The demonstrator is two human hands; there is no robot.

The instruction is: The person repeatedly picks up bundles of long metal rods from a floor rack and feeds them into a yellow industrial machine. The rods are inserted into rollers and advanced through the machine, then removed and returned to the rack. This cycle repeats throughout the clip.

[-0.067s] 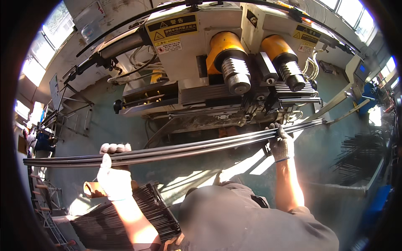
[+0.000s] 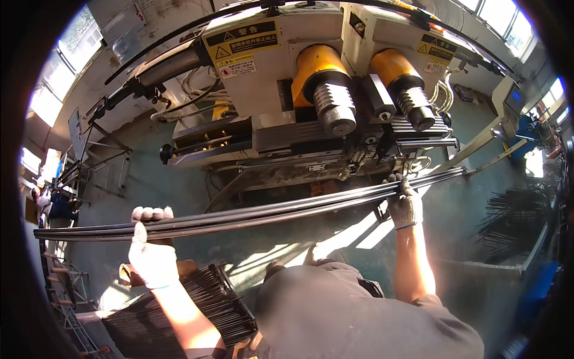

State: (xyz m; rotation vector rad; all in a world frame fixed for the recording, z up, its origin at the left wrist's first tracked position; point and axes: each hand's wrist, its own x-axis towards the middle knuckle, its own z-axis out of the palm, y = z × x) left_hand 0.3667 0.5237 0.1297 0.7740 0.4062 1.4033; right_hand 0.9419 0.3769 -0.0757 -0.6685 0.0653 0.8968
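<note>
- A bundle of long, dark, thin rods (image 2: 287, 209) spans the scene from left to right, raised in front of the machine; its right end lies farther away than its left end.
- The left hand (image 2: 154, 260), in a pale knitted glove, is partly closed around the left part of the bundle, fingers at the far side and thumb at the near side.
- The right hand (image 2: 406, 208), gloved as well, is curled around the bundle toward its right end, with the thumb over the rods.
- The rods lie close together along most of their length, with narrow gaps between some of them.
- Beyond the bundle stands a large pale machine (image 2: 251, 90) with a left orange cylinder (image 2: 323, 63) and a right orange cylinder (image 2: 393, 66), each ending in a ribbed metal shaft pointing nearer.
- At the near left, just below the left hand, is a brown tube (image 2: 128, 274), and beside it a dense stack of dark rods (image 2: 179, 311).
- On the right, a loose heap of dark rods (image 2: 515, 218) is well apart from the right hand.
- Sunlight falls in bright strips across the green floor (image 2: 460, 233).
</note>
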